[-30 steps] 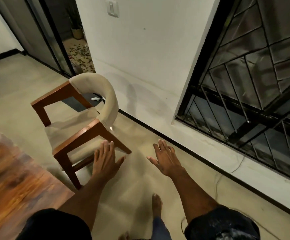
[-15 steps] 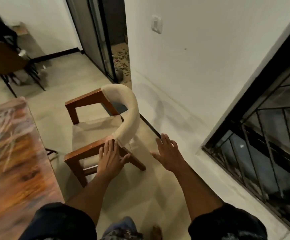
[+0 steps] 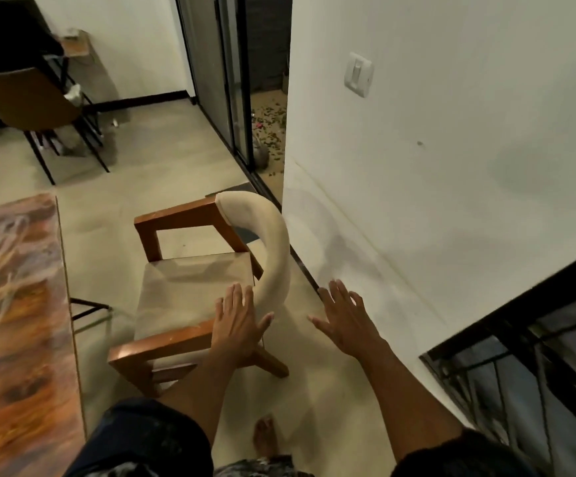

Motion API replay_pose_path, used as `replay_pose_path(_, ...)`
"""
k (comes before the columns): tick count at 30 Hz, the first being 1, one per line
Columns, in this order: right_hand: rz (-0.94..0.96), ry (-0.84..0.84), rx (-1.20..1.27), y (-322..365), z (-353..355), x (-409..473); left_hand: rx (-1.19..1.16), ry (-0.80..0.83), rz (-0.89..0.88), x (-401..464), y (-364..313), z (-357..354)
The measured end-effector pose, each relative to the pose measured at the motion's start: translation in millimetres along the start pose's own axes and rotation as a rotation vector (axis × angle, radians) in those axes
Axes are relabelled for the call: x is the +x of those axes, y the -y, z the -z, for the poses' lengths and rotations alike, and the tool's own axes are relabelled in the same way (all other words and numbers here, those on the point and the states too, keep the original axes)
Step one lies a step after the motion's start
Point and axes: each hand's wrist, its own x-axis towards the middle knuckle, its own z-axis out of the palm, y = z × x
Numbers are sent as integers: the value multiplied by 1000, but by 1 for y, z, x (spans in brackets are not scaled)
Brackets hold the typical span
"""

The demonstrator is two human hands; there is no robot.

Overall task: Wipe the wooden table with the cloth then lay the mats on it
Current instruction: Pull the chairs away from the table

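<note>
The counter (image 3: 14, 304) is showing only as a strip of orange-brown, streaked wood just to the left of the armchair (image 3: 207, 280); neither cloth nor mats are appearing in view. It is looking like a glossy, rigid slab, so a cloth is probably going to glide over it easily, and light mats may be sliding on that sheen unless they are laid flat.

The left hand (image 3: 236, 327) is reaching over the armchair's near wooden armrest, beside the padded backrest, fingers (image 3: 233, 297) straight and slightly spread, gripping nothing; whether it is actually touching the wood I cannot tell. The right hand (image 3: 347, 321) is hovering to the right of the armchair above the floor, fingers spread and empty.

Against the frame a second earlier, the view is sitting farther left: more of the counter and a dark chair (image 3: 28, 94) beyond the armchair are showing, and both hands are nearer the armchair.
</note>
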Motion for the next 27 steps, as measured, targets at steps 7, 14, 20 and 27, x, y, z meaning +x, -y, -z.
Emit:
replay_pose_path(7, 120, -5, -61, -3, 23, 70, -7, 6, 68, 46, 7, 16)
replay_pose_path(14, 271, 46, -36, 10, 42, 147, -35, -21, 204, 69, 25, 3)
replay_pose_path(20, 465, 67, -107, 17, 64, 223, -69, -68, 386, 104, 32, 0)
replay_pose_path(27, 598, 152, -174, -36, 73, 315, -113, -30, 496, 166, -35, 1)
